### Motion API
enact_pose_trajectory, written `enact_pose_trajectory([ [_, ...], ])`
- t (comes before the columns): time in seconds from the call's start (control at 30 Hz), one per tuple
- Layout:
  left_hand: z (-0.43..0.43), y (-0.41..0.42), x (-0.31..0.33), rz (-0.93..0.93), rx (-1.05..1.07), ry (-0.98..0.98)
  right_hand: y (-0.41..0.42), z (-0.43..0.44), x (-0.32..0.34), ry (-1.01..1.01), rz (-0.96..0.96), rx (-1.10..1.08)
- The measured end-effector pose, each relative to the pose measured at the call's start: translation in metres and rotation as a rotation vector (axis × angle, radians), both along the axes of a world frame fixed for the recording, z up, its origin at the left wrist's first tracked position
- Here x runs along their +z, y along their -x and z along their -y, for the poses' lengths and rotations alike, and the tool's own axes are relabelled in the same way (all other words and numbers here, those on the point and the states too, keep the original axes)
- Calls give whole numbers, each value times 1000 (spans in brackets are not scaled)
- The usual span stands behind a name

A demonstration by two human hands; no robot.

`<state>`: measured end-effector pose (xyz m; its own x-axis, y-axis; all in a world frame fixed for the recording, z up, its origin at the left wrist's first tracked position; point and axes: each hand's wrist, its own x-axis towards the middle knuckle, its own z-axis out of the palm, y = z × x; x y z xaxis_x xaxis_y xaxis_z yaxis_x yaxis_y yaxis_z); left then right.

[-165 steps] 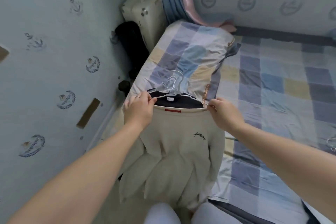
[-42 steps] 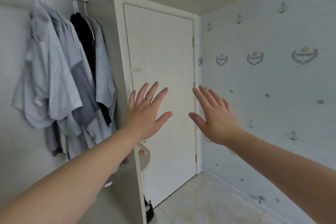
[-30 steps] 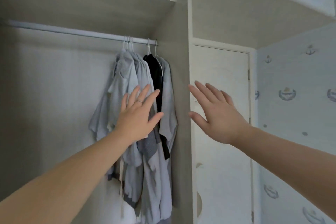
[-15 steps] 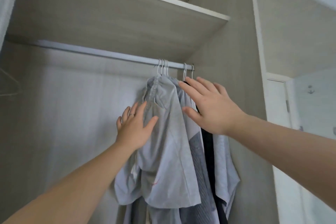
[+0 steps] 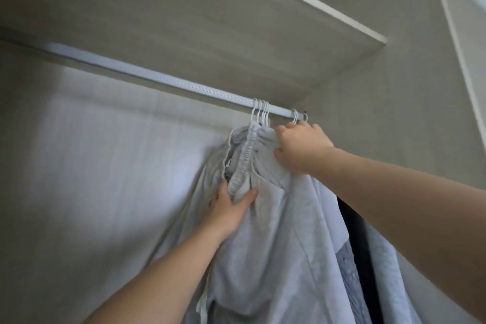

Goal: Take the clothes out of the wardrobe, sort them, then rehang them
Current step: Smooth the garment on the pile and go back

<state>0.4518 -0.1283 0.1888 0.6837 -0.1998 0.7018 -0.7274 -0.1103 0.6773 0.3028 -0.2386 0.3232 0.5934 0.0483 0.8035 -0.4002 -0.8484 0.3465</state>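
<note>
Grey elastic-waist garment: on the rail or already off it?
On the rail. The grey garment hangs bunched under white hanger hooks that sit over the rail; the left hand and right hand both grip its fabric.

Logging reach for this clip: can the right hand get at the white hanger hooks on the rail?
Probably yes: the right hand grips the grey garment just under the hanger hooks, with nothing between them.

The single head-worn camera is tilting upward and forward into the wardrobe (image 5: 92,166), looking from below the rail (image 5: 157,79) and shelf (image 5: 236,21). It is sitting close to the hanging clothes (image 5: 276,244), with the left hand (image 5: 231,208) and right hand (image 5: 302,147) reaching up from the lower edges.
</note>
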Motion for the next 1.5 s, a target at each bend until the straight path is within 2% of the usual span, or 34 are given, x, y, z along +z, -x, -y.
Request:
enact_pose_trajectory([
  [0.3,8,-23,-9,21,65,9,-31,-2,13,-48,200,25],
  [0.47,4,-25,-9,0,16,41,-33,-11,18,-99,253,90],
  [0.77,-11,-14,14,94,36,131,-11,-19,37,-128,346,189],
  [0.87,-16,-4,21,139,130,138,6,-9,34,-140,383,228],
  [1.07,-22,41,28,307,203,199,74,31,0,-63,383,259],
  [1.23,-6,91,27,539,431,112,152,72,-40,45,340,199],
  [1.33,20,129,24,594,424,85,212,97,-59,52,303,167],
  [1.5,88,213,8,681,294,-14,329,139,-83,111,266,73],
])
